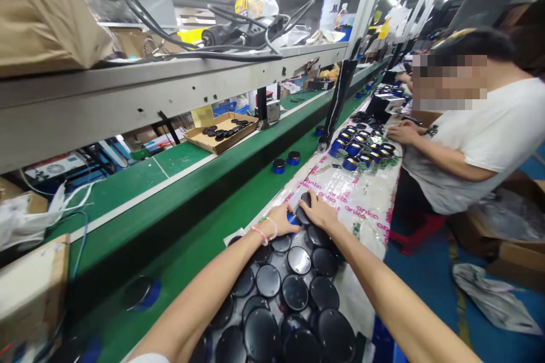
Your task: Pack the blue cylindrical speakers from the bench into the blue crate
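Observation:
Both hands meet at the far end of a cluster of round black caps (294,292) on the bench. My left hand (279,222), with beaded bracelets at its wrist, closes around the blue side of a round blue-and-black housing. My right hand (320,212) grips the same housing by its black cap (302,209), which is tilted. Fingers cover much of this piece. Several shiny black caps lie close together below the hands, some overlapping.
A green conveyor belt (221,204) runs along the left, carrying blue-and-black housings (279,166). A cardboard tray (221,131) holds black discs. Blue units with circuit boards (361,147) stand farther along the bench, where a co-worker (468,130) sits. A metal shelf (191,82) overhangs the belt.

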A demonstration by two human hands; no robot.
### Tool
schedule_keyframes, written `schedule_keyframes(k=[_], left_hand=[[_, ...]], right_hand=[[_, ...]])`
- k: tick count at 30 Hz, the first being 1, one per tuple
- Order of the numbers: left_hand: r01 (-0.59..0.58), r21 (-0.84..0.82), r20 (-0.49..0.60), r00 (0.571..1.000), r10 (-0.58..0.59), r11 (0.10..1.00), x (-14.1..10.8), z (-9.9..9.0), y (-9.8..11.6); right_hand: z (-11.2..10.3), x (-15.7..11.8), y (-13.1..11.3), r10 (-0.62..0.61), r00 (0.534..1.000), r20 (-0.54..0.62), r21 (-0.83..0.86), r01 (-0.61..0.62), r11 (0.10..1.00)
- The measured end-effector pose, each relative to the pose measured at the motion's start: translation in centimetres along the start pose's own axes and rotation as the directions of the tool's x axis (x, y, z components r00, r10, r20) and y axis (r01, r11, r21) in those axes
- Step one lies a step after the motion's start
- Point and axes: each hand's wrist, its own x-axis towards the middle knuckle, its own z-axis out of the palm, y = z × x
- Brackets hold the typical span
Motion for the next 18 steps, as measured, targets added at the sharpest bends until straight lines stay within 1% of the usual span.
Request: schedule_keyframes(k=[3,5,6,7,8,9,11,12,13,14,15,16,17,18], left_hand=[[0.065,-0.104,-0.154,0.985,-0.081,0.992,-2.6,-2.8,-0.2],[0.102,-0.197,-0.237,0.96,-0.149,0.975,-5.2,-5.3,-0.4],[0.107,-0.24,-0.265,0.949,-0.171,0.965,-6.9,-6.6,-0.5],[0.102,-0.288,-0.286,0.94,-0.187,0.952,-9.0,-7.9,-0.6],[0.095,-0.339,-0.295,0.934,-0.202,0.936,-11.3,-9.1,-0.8],[0.078,-0.399,-0.299,0.931,-0.21,0.914,-14.0,-10.1,-1.0],[0.041,-0.491,-0.3,0.93,-0.213,0.87,-20.2,-11.4,-1.3],[0.067,-0.5,-0.297,0.923,-0.244,0.863,-23.6,-11.5,-1.4],[0.11,-0.49,-0.296,0.912,-0.284,0.865,-27.1,-11.2,-1.5],[0.144,-0.464,-0.315,0.896,-0.315,0.874,-30.4,-10.5,-1.4],[0.175,-0.451,-0.309,0.89,-0.337,0.875,-33.6,-9.3,-1.3],[0.217,-0.46,-0.29,0.88,-0.377,0.861,-36.3,-7.8,-1.0],[0.253,-0.49,-0.264,0.869,-0.419,0.834,-38.7,-6.0,-0.5],[0.265,-0.525,-0.266,0.852,-0.451,0.809,-40.6,-4.1,0.2]], right_hand=[[0.1,-0.8,-0.8,-0.021,0.999,0.033,-0.006,0.021,1.0],[-0.4,-1.1,-1.1,-0.032,0.996,0.085,-0.015,0.033,0.999],[-0.8,-1.3,-1.2,-0.034,0.994,0.107,-0.019,0.037,0.999],[-1.4,-1.8,-1.2,-0.034,0.994,0.105,-0.016,0.036,0.999],[-2.2,-2.6,-1.1,-0.041,0.997,0.071,0.005,0.041,0.999],[-3.0,-3.8,-0.9,-0.073,0.997,0.022,0.053,0.072,0.996],[-4.7,-7.7,-0.1,-0.174,0.983,-0.061,0.206,0.183,0.961],[-5.4,-10.2,0.4,-0.272,0.962,-0.04,0.29,0.271,0.918],[-5.9,-13.0,0.9,-0.326,0.944,0.038,0.342,0.295,0.892],[-6.1,-15.9,1.2,-0.38,0.914,0.144,0.337,0.316,0.887],[-6.1,-18.7,1.5,-0.394,0.885,0.248,0.286,0.322,0.903],[-5.8,-21.2,1.4,-0.368,0.868,0.332,0.211,0.312,0.926],[-5.3,-23.4,1.2,-0.33,0.867,0.372,0.117,0.309,0.944],[-4.7,-25.2,0.7,-0.301,0.876,0.376,0.026,0.314,0.949]])
